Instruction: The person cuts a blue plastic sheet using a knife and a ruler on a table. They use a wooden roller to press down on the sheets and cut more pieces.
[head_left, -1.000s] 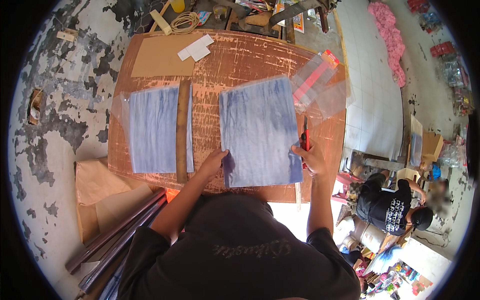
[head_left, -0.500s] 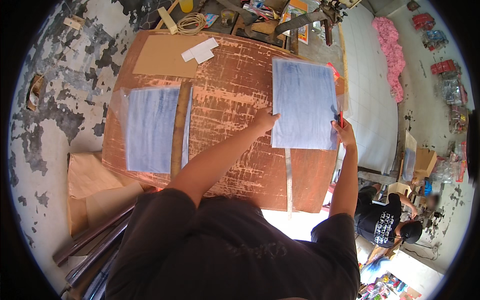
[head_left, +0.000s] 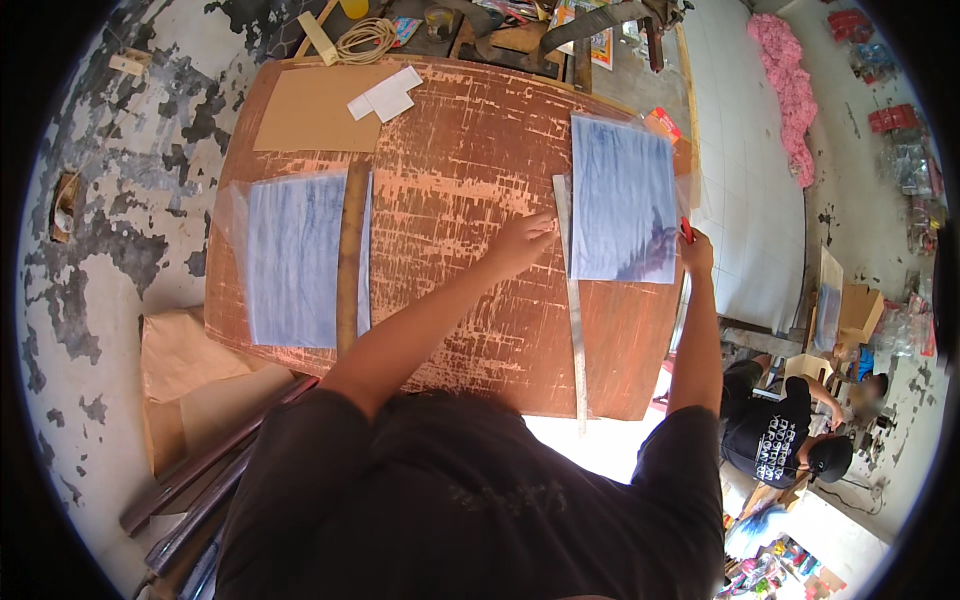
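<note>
left hand [head_left: 524,246] near edge of metal strip [head_left: 573,310]; open tabletop [head_left: 450,130] leftward

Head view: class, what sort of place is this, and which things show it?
Probably a small workshop: a scuffed brown worktable bearing flat blue sheets, long rolls at the lower left, and another person near cardboard boxes at the right.

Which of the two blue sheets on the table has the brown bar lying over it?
The left sheet: the brown bar lies over it near its right edge. The right sheet, beside the right hand, has no bar over it.
</note>
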